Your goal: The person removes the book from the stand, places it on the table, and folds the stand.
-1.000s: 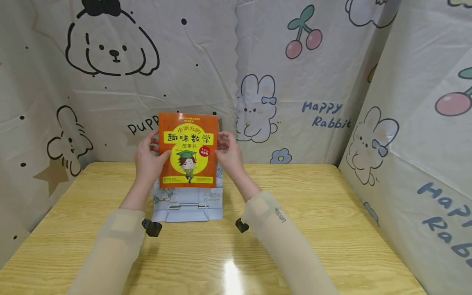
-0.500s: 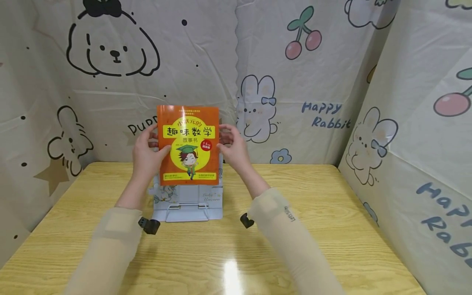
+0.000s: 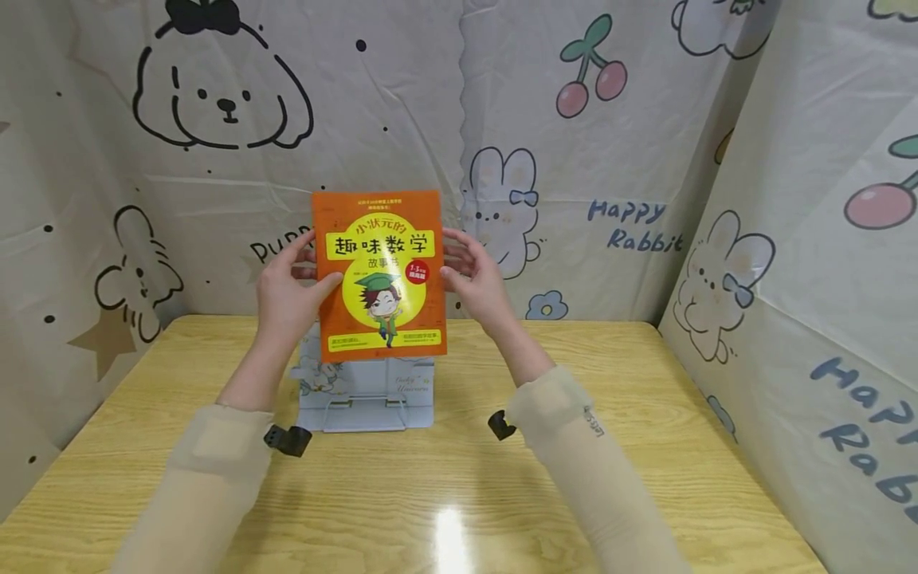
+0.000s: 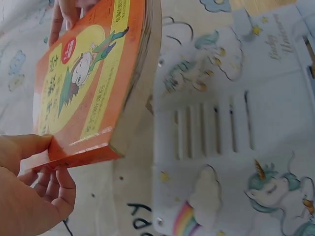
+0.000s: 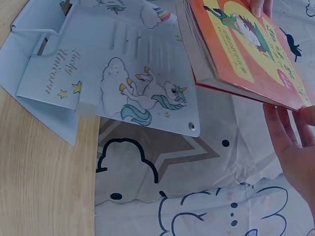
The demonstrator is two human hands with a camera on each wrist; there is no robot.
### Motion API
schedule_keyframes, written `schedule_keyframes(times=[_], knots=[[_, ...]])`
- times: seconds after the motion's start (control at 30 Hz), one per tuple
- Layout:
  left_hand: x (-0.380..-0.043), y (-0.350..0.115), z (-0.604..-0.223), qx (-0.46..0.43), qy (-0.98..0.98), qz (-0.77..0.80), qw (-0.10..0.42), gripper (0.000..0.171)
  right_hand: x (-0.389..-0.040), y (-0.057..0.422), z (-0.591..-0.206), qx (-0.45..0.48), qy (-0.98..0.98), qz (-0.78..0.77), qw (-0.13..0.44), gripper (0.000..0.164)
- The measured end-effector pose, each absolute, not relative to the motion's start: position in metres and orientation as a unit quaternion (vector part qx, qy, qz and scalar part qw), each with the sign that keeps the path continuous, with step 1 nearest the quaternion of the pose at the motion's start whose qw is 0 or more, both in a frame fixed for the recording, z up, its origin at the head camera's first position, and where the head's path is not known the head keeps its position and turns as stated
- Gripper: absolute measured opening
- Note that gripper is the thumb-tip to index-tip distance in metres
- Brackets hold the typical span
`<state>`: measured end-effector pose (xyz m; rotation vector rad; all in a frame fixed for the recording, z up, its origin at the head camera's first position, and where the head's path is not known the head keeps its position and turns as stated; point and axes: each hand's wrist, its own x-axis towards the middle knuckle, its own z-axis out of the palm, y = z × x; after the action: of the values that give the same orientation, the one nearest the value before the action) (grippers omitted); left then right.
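Observation:
An orange book (image 3: 423, 311) with a yellow circle and a cartoon child in a green cap is held upright in the air. My left hand (image 3: 290, 295) grips its left edge, thumb on the front cover and fingers behind. At the right edge my right hand (image 3: 480, 283) pinches it the same way. Behind and below the book stands a pale book stand (image 3: 373, 375) with unicorn drawings and a wire page holder at its base. In both wrist views a gap separates the book (image 4: 98, 98) from the stand's slotted back panel (image 5: 142, 54).
The stand rests on a light wood table (image 3: 574, 446) near its back edge. A white cloth (image 3: 402, 96) printed with cartoon animals hangs behind the table and along its sides. A black wrist camera (image 3: 287, 440) sits at each sleeve cuff.
Both hands have raised the book and brought it closer to me, off the stand, with a slight shift to the right. More of the stand's lower part shows; the stand stays put.

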<state>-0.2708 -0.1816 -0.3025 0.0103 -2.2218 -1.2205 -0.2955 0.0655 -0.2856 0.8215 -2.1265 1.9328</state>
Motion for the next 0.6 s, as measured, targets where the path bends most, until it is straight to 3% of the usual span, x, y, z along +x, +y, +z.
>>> schedule_keyframes(times=[0.4,0.6], knots=[[-0.255,-0.163,-0.277,-0.04,-0.827,-0.476,0.297,0.06,-0.282,0.088,-0.271,0.262,-0.671,0.688,0.086,0.047],[-0.249,-0.158,-0.269,-0.076,-0.833,-0.493,0.239,0.069,-0.278,0.1,-0.264,0.241,-0.667,0.699,0.089,0.046]])
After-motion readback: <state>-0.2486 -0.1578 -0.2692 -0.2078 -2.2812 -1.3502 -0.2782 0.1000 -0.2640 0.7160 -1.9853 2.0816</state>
